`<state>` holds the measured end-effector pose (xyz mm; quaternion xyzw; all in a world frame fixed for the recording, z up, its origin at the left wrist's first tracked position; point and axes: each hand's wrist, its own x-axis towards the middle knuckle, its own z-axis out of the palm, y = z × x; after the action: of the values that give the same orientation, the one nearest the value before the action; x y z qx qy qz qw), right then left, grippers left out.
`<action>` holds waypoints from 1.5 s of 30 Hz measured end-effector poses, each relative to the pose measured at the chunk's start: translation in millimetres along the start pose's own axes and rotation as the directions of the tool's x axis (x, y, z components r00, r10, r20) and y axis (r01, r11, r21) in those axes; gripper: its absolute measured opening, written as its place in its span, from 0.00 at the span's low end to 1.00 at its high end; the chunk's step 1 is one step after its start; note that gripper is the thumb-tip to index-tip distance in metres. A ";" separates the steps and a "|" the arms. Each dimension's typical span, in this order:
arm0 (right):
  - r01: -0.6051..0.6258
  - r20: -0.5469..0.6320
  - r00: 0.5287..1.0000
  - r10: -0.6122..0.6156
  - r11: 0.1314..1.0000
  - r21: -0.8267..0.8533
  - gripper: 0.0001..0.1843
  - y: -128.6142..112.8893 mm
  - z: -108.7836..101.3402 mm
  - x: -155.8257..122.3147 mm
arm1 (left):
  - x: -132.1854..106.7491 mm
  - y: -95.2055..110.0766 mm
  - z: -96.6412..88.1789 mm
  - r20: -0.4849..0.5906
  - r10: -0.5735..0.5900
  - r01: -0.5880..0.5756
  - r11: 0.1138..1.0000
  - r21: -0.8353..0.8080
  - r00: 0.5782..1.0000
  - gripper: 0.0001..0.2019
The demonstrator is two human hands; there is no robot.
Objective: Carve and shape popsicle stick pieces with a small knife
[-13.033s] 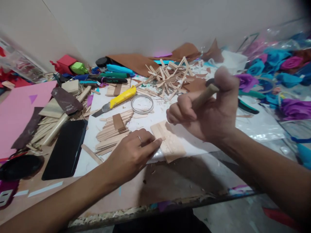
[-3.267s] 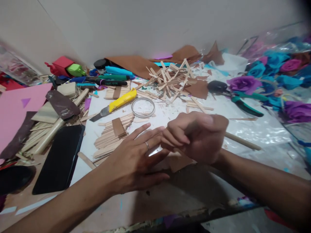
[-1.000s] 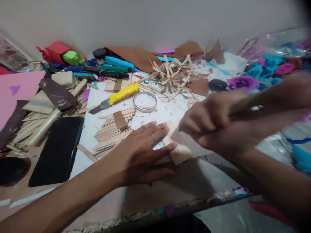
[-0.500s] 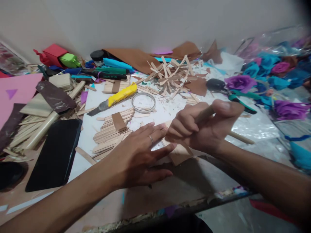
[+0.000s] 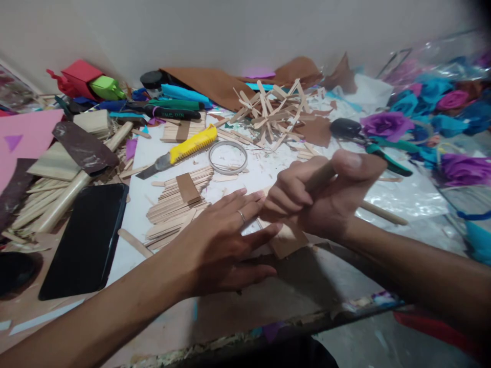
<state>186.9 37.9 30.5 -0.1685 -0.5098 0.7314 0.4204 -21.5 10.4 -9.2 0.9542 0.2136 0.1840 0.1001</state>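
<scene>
My left hand (image 5: 226, 240) lies flat with its fingers spread, pressing down on a small panel of glued wooden sticks (image 5: 287, 240) at the table's near edge. A ring shows on one finger. My right hand (image 5: 326, 197) is closed in a fist around a wooden-handled tool (image 5: 383, 213), thumb on top, held low over the panel right next to the left fingertips. The tool's working end is hidden behind the fist; its handle sticks out to the right.
A stack of flat craft sticks (image 5: 178, 202) lies left of my hands, with a yellow utility knife (image 5: 184, 151) and a clear tape ring (image 5: 229, 157) behind. A black phone (image 5: 86, 237) lies far left. Glued stick pieces (image 5: 274, 112), green pliers (image 5: 368, 140) and paper flowers (image 5: 433, 117) sit behind.
My right hand has dropped from a raised, blurred position back down onto the panel beside the left fingers. My left hand has stayed flat on the panel.
</scene>
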 end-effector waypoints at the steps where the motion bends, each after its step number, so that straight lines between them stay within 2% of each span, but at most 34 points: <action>1: 0.037 -0.001 0.999 -0.037 0.999 0.006 0.33 2.0 0.9 0.6 | 0.0 -0.1 -0.6 0.001 0.008 -0.008 1.000 0.001 1.000 0.29; 3: 0.099 -0.024 0.995 -0.099 0.995 0.016 0.34 0.5 3.7 -0.2 | -0.6 -1.0 -1.7 -0.014 0.024 -0.024 1.000 0.004 1.000 0.28; 6: 0.134 -0.078 0.988 -0.135 0.991 -0.021 0.35 -18.6 5.9 -6.0 | -2.1 -2.4 -2.4 -0.022 0.016 -0.015 1.000 0.014 1.000 0.26; 8: 0.195 -0.016 0.980 -0.197 0.979 -0.065 0.36 -34.7 3.7 -10.1 | -1.2 -1.5 -4.1 -0.027 0.023 -0.022 0.999 0.039 0.999 0.26; 10: 0.209 -0.105 0.969 -0.222 0.971 -0.119 0.38 -43.7 -0.9 -11.4 | 2.2 2.3 -10.4 -0.006 0.043 -0.042 0.995 0.096 0.999 0.29; 13: 0.320 -0.043 0.945 -0.325 0.943 -0.092 0.39 -39.9 -7.4 -7.7 | 6.5 12.5 -34.7 0.021 0.044 -0.047 0.978 0.201 0.999 0.31; 15: 0.339 -0.041 0.938 -0.343 0.937 -0.082 0.38 -33.4 -9.2 -5.0 | 1.5 18.5 -59.7 -0.029 0.004 0.003 0.967 0.255 1.000 0.29; 17: 0.339 -0.062 0.937 -0.345 0.937 -0.089 0.37 -30.1 -8.9 -4.8 | -14.4 20.0 -85.2 -0.177 -0.153 0.199 0.939 0.282 0.972 0.23; 18: 0.341 -0.074 0.935 -0.348 0.936 -0.094 0.37 -30.0 -8.3 -5.8 | -26.5 18.7 -95.7 -0.267 -0.243 0.319 0.900 0.298 0.933 0.23; 20: 0.338 -0.101 0.932 -0.349 0.935 -0.111 0.36 -32.0 -7.0 -8.9 | -55.8 13.1 -108.9 -0.371 -0.490 0.604 0.728 0.323 0.789 0.21; 22: 0.305 -0.130 0.937 -0.323 0.942 -0.143 0.34 -34.2 -5.6 -11.9 | -84.7 5.8 -110.8 -0.329 -0.683 0.754 0.539 0.375 0.652 0.26; 25: 0.217 -0.212 0.943 -0.255 0.958 -0.186 0.35 -34.2 -3.1 -14.1 | -109.4 -3.4 -101.2 -0.173 -0.853 0.797 0.361 0.485 0.492 0.32; 27: 0.212 -0.214 0.944 -0.250 0.959 -0.187 0.36 -31.9 -1.4 -14.3 | -109.5 -6.6 -94.5 -0.190 -0.890 0.820 0.275 0.502 0.414 0.30; 29: 0.241 -0.160 0.949 -0.270 0.954 -0.178 0.35 -28.9 -0.6 -14.3 | -101.9 -8.2 -91.2 -0.198 -0.909 0.833 0.227 0.504 0.367 0.29; 31: 0.256 -0.113 0.954 -0.278 0.950 -0.181 0.34 -26.4 -0.6 -14.3 | -94.4 -9.3 -91.0 -0.221 -0.915 0.838 0.186 0.513 0.339 0.27; 36: 0.215 -0.147 0.957 -0.252 0.950 -0.226 0.35 -25.2 -2.6 -14.4 | -97.9 -10.0 -99.5 -0.248 -0.909 0.859 0.186 0.477 0.335 0.27; 38: 0.215 -0.135 0.958 -0.253 0.945 -0.246 0.33 -26.4 -3.9 -14.4 | -99.4 -2.7 -104.6 -0.273 -0.892 0.862 0.205 0.464 0.359 0.30; 39: 0.217 -0.120 0.959 -0.255 0.939 -0.266 0.32 -26.9 -5.0 -14.4 | -96.7 4.1 -106.0 -0.325 -0.856 0.846 0.212 0.489 0.402 0.29; 40: 0.221 -0.103 0.960 -0.260 0.931 -0.292 0.31 -27.0 -6.4 -14.4 | -90.9 13.0 -105.6 -0.376 -0.804 0.820 0.225 0.526 0.461 0.28; 41: 0.223 -0.089 0.960 -0.264 0.920 -0.324 0.30 -26.4 -8.3 -14.4 | -81.8 23.8 -103.1 -0.404 -0.737 0.789 0.282 0.546 0.542 0.26; 42: 0.226 -0.084 0.958 -0.274 0.902 -0.369 0.29 -25.1 -10.6 -14.4 | -69.7 35.9 -98.1 -0.394 -0.653 0.736 0.400 0.546 0.647 0.24; 43: 0.226 -0.087 0.954 -0.287 0.879 -0.420 0.28 -23.0 -13.4 -14.5 | -55.4 48.7 -90.9 -0.384 -0.560 0.672 0.521 0.526 0.734 0.23; 44: 0.227 -0.098 0.946 -0.308 0.850 -0.476 0.28 -20.2 -16.5 -14.6 | -39.7 61.2 -81.7 -0.327 -0.504 0.598 0.618 0.511 0.800 0.21; 45: 0.225 -0.107 0.938 -0.329 0.815 -0.534 0.28 -17.2 -19.8 -15.0 | -24.0 72.6 -71.3 -0.279 -0.399 0.487 0.708 0.511 0.873 0.21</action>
<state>216.7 40.2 34.7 -0.2686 -0.6619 0.4793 0.5099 -42.8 -56.7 68.0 0.8437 0.4882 0.1529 -0.1626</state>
